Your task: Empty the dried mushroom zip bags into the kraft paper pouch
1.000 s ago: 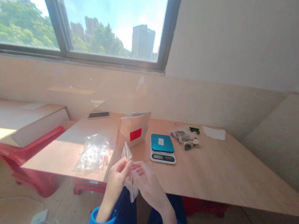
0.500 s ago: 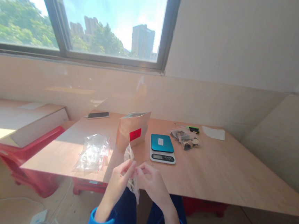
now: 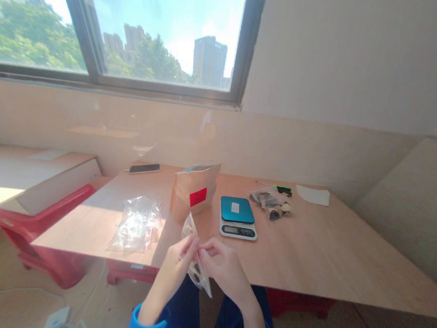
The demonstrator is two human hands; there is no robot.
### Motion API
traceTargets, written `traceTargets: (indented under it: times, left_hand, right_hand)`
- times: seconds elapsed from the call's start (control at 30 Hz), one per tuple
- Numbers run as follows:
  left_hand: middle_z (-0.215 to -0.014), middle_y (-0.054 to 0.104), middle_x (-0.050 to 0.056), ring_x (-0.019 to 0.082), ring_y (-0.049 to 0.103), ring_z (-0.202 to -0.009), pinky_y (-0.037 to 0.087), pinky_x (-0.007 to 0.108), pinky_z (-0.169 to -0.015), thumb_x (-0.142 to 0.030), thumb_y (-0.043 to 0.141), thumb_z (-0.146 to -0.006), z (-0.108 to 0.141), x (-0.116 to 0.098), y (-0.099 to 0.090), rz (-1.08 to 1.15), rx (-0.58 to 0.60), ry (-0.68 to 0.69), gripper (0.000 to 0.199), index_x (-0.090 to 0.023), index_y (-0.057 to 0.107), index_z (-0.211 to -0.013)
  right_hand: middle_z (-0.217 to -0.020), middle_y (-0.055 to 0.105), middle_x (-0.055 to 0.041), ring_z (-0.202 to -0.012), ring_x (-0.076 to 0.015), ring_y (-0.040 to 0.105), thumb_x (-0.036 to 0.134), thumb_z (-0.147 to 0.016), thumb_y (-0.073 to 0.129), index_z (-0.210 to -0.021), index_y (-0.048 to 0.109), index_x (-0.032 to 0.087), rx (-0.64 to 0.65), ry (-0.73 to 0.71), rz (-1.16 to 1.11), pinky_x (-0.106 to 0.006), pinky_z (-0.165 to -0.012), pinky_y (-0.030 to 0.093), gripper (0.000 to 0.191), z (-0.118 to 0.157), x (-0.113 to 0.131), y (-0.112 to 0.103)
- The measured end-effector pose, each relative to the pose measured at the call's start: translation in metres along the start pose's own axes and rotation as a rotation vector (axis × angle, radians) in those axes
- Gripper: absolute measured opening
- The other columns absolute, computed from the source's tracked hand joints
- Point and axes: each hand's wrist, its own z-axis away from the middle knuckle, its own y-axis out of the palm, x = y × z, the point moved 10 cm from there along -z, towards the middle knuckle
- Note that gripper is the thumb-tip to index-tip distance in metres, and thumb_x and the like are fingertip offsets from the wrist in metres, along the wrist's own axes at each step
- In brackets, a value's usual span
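Note:
Between my two hands is a clear zip bag (image 3: 200,276) with a red strip along its edge and some dark and pale pieces inside. My left hand (image 3: 178,258) pinches its edge, thumb against fingers. On the other side, my right hand (image 3: 222,264) pinches the same edge near the red strip. The bag hangs tilted at the table's front edge. Just beyond stands a brown paper pouch (image 3: 185,197) with a red label, its top open. Right of the pouch lies a digital scale (image 3: 237,215) with a blue platform and nothing on it.
A pile of clear zip bags (image 3: 136,226) lies to the left. Behind it is a phone (image 3: 144,168). Right of the scale lies a filled clear bag (image 3: 270,203), with a black and green object (image 3: 284,190) and white paper (image 3: 312,195) beyond. A red stool (image 3: 53,221) stands left.
The zip bag has turned slightly, its lower corner swinging right, and more of its red strip shows. Both hands keep their pinch in nearly the same place.

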Motion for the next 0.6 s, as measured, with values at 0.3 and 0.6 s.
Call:
traceTargets:
  times: [0.3, 0.6]
  left_hand:
    - [-0.054, 0.043, -0.003, 0.012, 0.043, -0.056, 0.033, 0.024, -0.055, -0.045, 0.044, -0.088, 0.009, -0.018, -0.006, -0.163, 0.016, 0.09, 0.042, -0.019, 0.044, -0.055]
    - [-0.066, 0.061, 0.005, 0.019, 0.057, -0.067, 0.045, 0.031, -0.068, -0.054, 0.029, -0.091, -0.004, 0.006, -0.009, 0.056, 0.021, 0.072, 0.055, -0.018, 0.06, -0.065]
  right_hand:
    - [-0.071, 0.071, -0.0062, -0.066, -0.0205, 0.066, 0.042, -0.077, 0.059, -0.072, 0.059, 0.019, -0.721, 0.021, -0.05, -0.031, -0.063, 0.052, 0.023, 0.014, -0.038, -0.095]
    - [-0.073, 0.072, -0.0061, -0.056, -0.015, 0.062, 0.051, -0.072, 0.068, -0.082, 0.064, 0.016, -0.726, 0.02, -0.309, -0.028, -0.057, 0.052, 0.036, 0.022, -0.032, -0.11]
